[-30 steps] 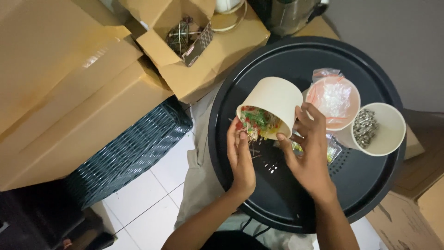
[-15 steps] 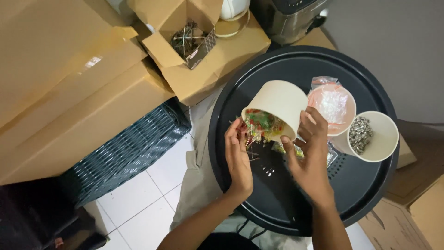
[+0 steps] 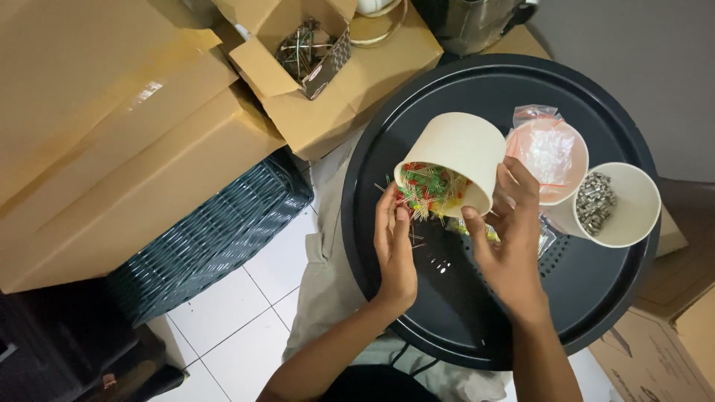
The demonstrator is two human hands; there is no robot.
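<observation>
Brown cardboard boxes (image 3: 112, 126) fill the upper left of the frame and are cut off by its edges; one small open box (image 3: 298, 52) holds thin metal parts that are hard to make out. Below them a dark woven basket (image 3: 208, 238) is partly hidden under the cardboard. A round black tray (image 3: 596, 298) takes the right half of the frame, and its lower rim is covered by the forearms.

Near the centre, a cream paper cup (image 3: 458, 152) is tipped on its side over the tray, with its mouth turned to the lower left. Small red, green and yellow parts with thin wire legs (image 3: 430, 186) are seen inside it, and some spill at the rim. The cup is clasped by the right hand (image 3: 506, 238), thumb under the rim and fingers on the wall. The left hand (image 3: 393, 246) is held with straight fingers at the mouth, touching the parts; nothing is clamped in it.

At the right, a second cup (image 3: 633, 201) holds small grey metal pieces. Between the cups, a clear plastic bag lies in a pale pink bowl (image 3: 555, 152); its contents cannot be told.
</observation>
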